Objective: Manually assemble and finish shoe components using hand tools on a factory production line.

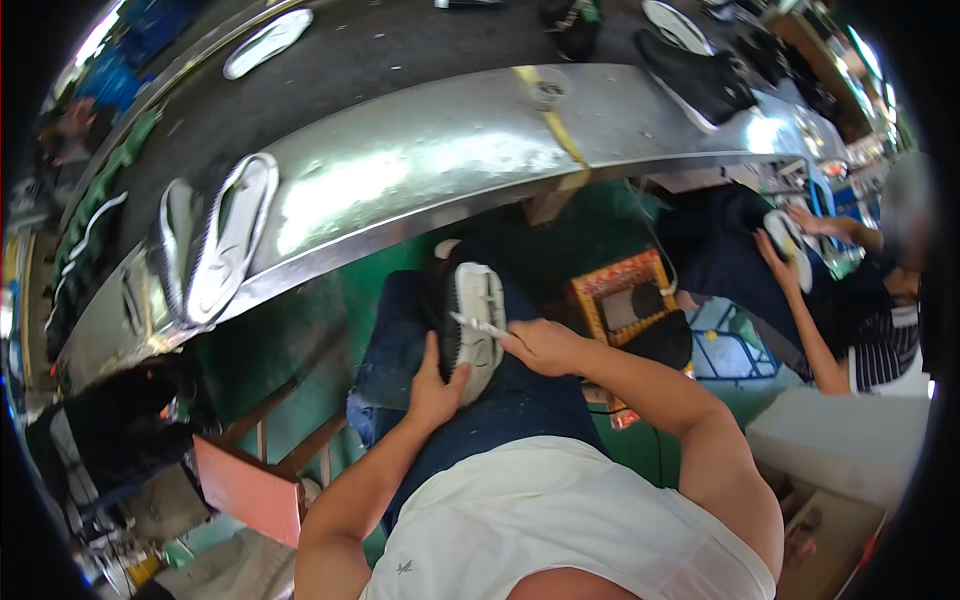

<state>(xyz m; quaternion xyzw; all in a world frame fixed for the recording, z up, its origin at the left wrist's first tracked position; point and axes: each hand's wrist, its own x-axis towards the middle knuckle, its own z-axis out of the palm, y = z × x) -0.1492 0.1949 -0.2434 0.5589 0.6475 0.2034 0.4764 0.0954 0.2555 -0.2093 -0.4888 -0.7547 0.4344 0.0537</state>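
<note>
Sole up on my lap lies a dark shoe (480, 365) with a white, groove-patterned bottom. My left hand (437, 392) is closed round its near left edge, thumb on the white sole. My right hand (543, 346) is closed on a slim, pale tool (478, 325), whose tip reaches across the middle of the sole toward its left side. The exact kind of tool is too small to make out. My fingers partly hide its near end.
Ahead runs a metal bench edge (420, 150) beside a dark belt (400, 45). White soles (235, 235) stand at its left, a black shoe (690, 75) at its right. An orange-framed crate (585, 305) is right of my knees. At far right a co-worker's hands hold a shoe (790, 250).
</note>
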